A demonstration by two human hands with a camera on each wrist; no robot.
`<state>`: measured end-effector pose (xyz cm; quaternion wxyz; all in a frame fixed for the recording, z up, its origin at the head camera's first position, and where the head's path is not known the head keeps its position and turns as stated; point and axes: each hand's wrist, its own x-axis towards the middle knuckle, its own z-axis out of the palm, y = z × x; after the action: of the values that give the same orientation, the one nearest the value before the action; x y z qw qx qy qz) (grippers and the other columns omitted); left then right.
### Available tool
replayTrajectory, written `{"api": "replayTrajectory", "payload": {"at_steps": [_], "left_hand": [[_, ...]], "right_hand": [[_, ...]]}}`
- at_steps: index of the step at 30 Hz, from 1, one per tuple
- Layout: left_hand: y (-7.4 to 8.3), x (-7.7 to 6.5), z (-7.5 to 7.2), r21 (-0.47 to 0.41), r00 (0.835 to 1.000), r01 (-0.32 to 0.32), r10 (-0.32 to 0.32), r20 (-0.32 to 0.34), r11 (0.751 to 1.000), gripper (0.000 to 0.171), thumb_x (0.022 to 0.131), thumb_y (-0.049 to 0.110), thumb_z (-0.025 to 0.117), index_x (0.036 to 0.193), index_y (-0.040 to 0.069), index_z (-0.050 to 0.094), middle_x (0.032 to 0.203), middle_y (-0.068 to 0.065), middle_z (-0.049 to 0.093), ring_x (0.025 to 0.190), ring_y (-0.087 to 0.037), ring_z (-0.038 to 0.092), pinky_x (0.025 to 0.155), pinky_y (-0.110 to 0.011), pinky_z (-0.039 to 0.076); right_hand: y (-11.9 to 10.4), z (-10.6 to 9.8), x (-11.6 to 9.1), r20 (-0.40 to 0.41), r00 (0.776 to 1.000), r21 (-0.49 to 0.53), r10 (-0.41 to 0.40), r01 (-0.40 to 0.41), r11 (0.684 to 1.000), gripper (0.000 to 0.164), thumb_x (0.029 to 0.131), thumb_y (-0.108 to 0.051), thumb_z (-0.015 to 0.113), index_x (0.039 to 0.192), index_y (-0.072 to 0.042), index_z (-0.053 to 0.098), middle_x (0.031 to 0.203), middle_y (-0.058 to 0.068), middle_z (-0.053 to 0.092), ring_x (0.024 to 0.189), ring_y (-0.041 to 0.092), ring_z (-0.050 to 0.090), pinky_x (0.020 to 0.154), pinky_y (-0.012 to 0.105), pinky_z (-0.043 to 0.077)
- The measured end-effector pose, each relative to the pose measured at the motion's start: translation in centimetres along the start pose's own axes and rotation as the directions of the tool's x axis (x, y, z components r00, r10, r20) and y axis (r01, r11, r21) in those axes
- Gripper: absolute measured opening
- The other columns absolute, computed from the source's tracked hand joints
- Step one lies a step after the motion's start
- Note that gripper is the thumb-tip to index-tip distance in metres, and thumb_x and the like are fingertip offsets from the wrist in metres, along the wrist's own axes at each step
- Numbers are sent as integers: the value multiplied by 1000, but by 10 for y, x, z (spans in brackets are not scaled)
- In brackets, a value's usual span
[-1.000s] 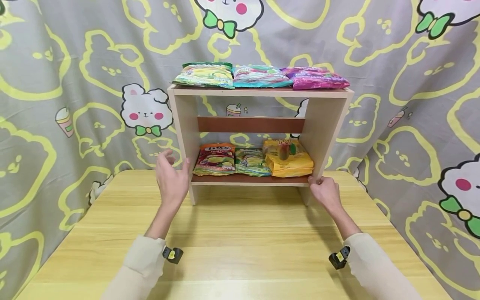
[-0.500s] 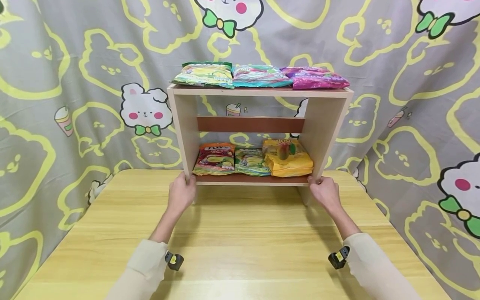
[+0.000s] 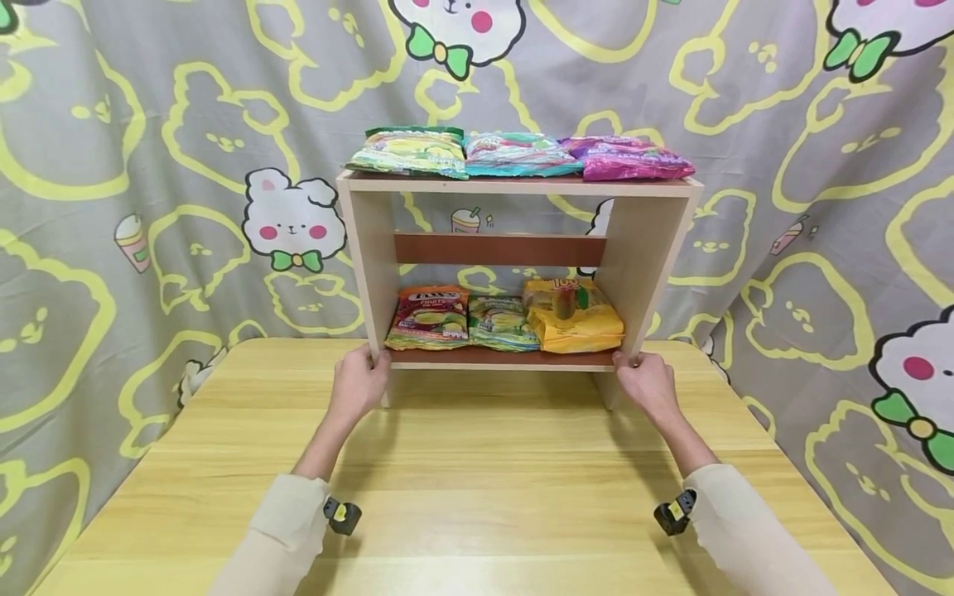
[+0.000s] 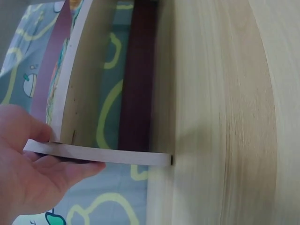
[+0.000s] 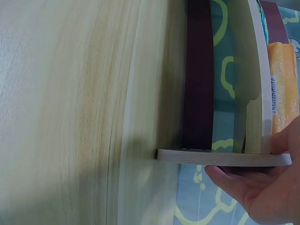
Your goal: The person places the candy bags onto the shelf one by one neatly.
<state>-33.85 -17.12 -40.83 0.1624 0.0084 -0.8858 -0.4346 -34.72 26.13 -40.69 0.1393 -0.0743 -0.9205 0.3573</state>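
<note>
A small two-tier wooden shelf [image 3: 514, 187] stands on the table. My left hand [image 3: 358, 385] grips the front edge of its left side panel, level with the lower board [image 3: 484, 365]. On the opposite side my right hand [image 3: 647, 385] holds the right panel at the same height. Both wrist views show the thumb inside the panel and the fingers along its outer face. On the lower board lie a red-orange candy bag [image 3: 428, 319], a green one [image 3: 503, 323] and a yellow one [image 3: 572, 319]. Green-yellow [image 3: 410, 152], teal [image 3: 517, 156] and purple-pink [image 3: 628, 159] bags rest on top.
The light wood table [image 3: 477, 488] extends in front of the shelf and to both sides. Behind it hangs a grey curtain [image 3: 224, 273] with yellow outlines and white cartoon animals. A brown crossbar [image 3: 499, 249] spans the shelf's back.
My left hand has come in from beside the shelf and taken hold of the left panel. The right hand has kept its grip. Shelf and bags show no clear movement.
</note>
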Motion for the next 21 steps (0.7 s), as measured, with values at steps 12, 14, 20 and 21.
{"api": "replayTrajectory", "payload": {"at_steps": [12,14,20,21], "left_hand": [[0,-4,-2,-12,999,-7,8,49,1000,31,104,25,48,98,3,69,55,1,48,53,-17,51,45,-30,43],[0,-4,-2,3,999,-12,12,43,1000,31,104,25,48,94,4,68,54,1,47,54,-17,53,45,-30,44],[-4,-4,-4,35,998,-34,32,58,999,35,106,30,46,104,3,69,64,-6,60,63,-21,60,51,-30,48],[-5,-4,-5,44,998,-33,30,63,999,37,106,32,46,104,3,69,65,-7,61,62,-21,59,51,-30,48]], "right_hand": [[4,-1,-5,9,1000,0,-29,29,1000,49,104,-44,45,76,-6,61,60,6,52,61,23,50,51,33,39],[5,0,-6,-4,999,-2,-41,41,999,50,104,-45,45,74,-7,59,58,5,50,60,23,49,50,33,38],[6,3,-8,-50,994,-54,-93,90,994,54,105,-47,45,66,-10,53,54,3,46,59,26,50,49,33,36],[6,3,-8,-49,993,-67,-107,103,992,55,105,-48,44,65,-10,52,53,2,45,58,25,49,48,33,36]]}}
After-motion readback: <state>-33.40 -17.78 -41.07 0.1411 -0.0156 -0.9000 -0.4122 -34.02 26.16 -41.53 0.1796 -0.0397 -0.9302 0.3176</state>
